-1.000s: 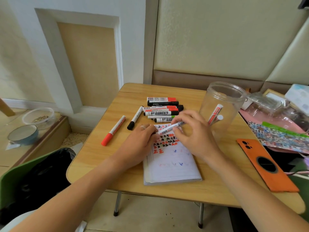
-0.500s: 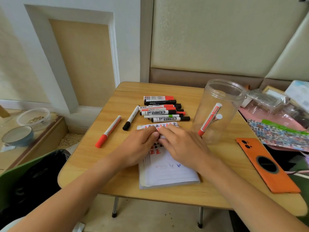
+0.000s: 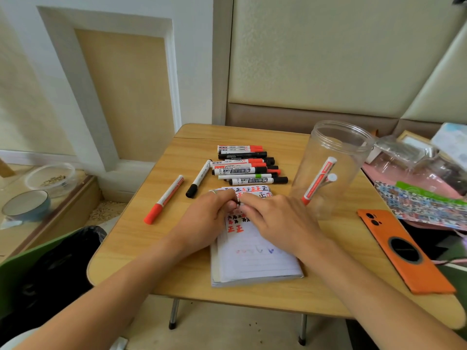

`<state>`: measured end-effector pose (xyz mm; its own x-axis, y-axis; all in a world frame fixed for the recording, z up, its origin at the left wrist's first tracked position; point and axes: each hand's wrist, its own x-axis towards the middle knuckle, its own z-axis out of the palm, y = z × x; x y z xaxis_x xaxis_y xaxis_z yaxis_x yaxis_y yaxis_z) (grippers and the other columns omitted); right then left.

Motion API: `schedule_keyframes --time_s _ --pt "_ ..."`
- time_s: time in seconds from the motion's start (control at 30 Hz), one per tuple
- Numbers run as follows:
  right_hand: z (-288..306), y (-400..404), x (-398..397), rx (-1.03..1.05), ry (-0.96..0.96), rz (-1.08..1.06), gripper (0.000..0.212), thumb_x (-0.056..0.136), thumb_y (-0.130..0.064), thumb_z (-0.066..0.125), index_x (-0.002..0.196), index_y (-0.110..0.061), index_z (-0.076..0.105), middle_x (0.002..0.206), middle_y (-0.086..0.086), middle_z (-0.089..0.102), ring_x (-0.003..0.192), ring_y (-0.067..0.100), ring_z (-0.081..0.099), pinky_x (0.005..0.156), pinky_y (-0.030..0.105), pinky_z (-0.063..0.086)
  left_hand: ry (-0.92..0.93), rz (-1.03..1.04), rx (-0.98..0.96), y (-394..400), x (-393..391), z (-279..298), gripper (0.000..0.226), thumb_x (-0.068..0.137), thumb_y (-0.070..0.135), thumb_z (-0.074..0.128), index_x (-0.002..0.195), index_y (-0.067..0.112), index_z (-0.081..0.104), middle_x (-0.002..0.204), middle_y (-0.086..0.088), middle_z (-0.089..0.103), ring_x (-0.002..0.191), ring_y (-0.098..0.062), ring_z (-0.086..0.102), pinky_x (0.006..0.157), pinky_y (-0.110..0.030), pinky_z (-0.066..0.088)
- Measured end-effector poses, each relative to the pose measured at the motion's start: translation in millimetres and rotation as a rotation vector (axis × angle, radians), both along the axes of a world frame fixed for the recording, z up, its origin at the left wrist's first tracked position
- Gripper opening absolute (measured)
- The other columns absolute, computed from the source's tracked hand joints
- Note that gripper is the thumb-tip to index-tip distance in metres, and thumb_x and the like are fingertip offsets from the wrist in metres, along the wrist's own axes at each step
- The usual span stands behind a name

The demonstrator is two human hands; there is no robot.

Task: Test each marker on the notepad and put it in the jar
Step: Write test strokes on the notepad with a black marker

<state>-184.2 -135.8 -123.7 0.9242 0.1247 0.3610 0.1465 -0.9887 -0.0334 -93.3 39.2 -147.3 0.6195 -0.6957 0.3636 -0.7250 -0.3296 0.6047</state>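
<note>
Capped markers (image 3: pixel 249 164) lie beyond the notepad (image 3: pixel 255 258); jar (image 3: pixel 333 168) holds two.

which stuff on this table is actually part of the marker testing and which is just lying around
Part of the job:
notepad
clear jar, red marker already inside
pile of markers
two loose markers: red-capped marker, black-capped marker
left hand and right hand, together on a small marker over the page

Just lying about:
orange phone
patterned sheet
bowls on the floor

hands (image 3: pixel 242 213) over notepad (image 3: pixel 255 258) — jar (image 3: pixel 328 157) beside
</note>
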Motion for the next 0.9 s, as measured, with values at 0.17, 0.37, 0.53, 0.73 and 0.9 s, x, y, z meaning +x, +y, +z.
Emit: schedule_keyframes --time_s 0.17,0.37,0.53,0.73,0.9 --pt "-3.0 1.0 2.3 0.060 -0.020 -0.070 0.030 0.106 -0.049 0.035 0.113 -0.025 0.051 0.089 -0.002 0.065 0.082 0.030 0.063 0.057 0.036 0.035 -0.099 0.109 0.050 -2.2 -9.0 -1.1 0.018 0.106 0.027 0.045 0.094 0.020 0.056 0.086 0.009 0.055 0.081 -0.007 0.046 0.066 -0.030 0.039" --pt "-16.9 15.4 4.4 -0.047 -0.015 -0.203 0.025 0.105 -0.039 0.045 0.110 -0.016 0.054 0.107 0.002 0.052 0.073 0.027 0.065 0.054 0.034 0.035 -0.191 0.483 0.106 6.7 -10.7 -3.5 0.013 0.095 0.035 0.060 0.097 0.023 0.062 0.100 0.003 0.057 0.096 -0.017 0.053 0.076 -0.032 0.049" --pt "-15.8 23.6 5.5 -0.093 -0.023 -0.231 0.021 0.102 -0.033 0.053 0.105 -0.013 0.059 0.099 0.007 0.057 0.056 0.026 0.060 0.047 0.029 0.021 -0.216 0.588 0.217 13.2 -7.4 -3.6 0.019 0.098 0.039 0.055 0.103 0.021 0.057 0.101 -0.001 0.065 0.094 -0.021 0.059 0.071 -0.035 0.052" --pt "-17.6 23.3 5.8 -0.097 -0.026 -0.248 0.021 0.099 -0.031 0.057 0.106 -0.012 0.061 0.099 0.007 0.059 0.051 0.025 0.059 0.044 0.026 0.020 -0.148 0.543 0.165 18.6 -4.6 -0.3 0.023 0.101 0.037 0.056 0.117 0.020 0.055 0.114 -0.003 0.061 0.098 -0.020 0.061 0.075 -0.031 0.052" --pt "-19.2 21.4 4.5 -0.090 -0.038 -0.247 0.020 0.101 -0.031 0.053 0.109 -0.013 0.059 0.103 0.006 0.058 0.056 0.026 0.059 0.046 0.029 0.026 0.029 0.454 0.114 26.3 -3.6 10.0 0.017 0.096 0.023 0.062 0.108 0.024 0.050 0.111 0.005 0.054 0.086 -0.010 0.058 0.068 -0.020 0.049"
